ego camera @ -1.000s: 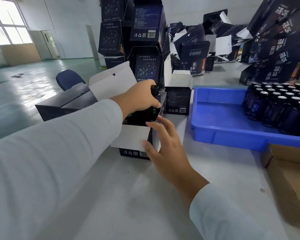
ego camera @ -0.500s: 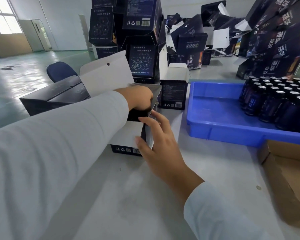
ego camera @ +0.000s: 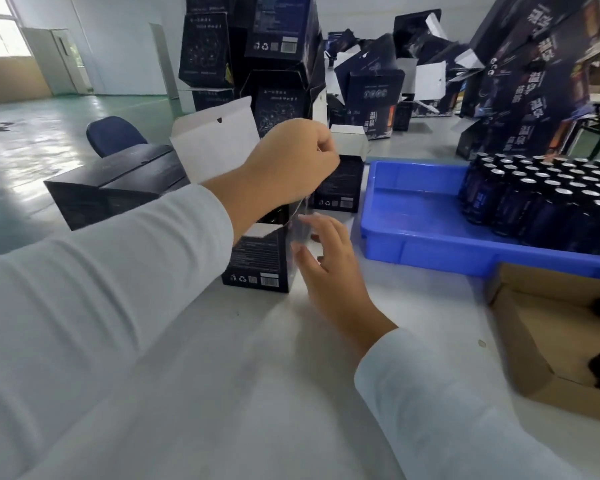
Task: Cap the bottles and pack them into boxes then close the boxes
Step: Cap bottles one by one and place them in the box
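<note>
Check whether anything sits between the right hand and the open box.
Nothing visible. The right hand sits beside the box, at its right wall, with no object between; blur hides whether they touch. The left hand is above the box top, not in that gap.

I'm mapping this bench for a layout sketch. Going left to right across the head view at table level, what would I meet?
Blue chair → flat-lying dark boxes → open box the hands work on → blue tray → bottles in the tray, with a cardboard carton below them.
</note>
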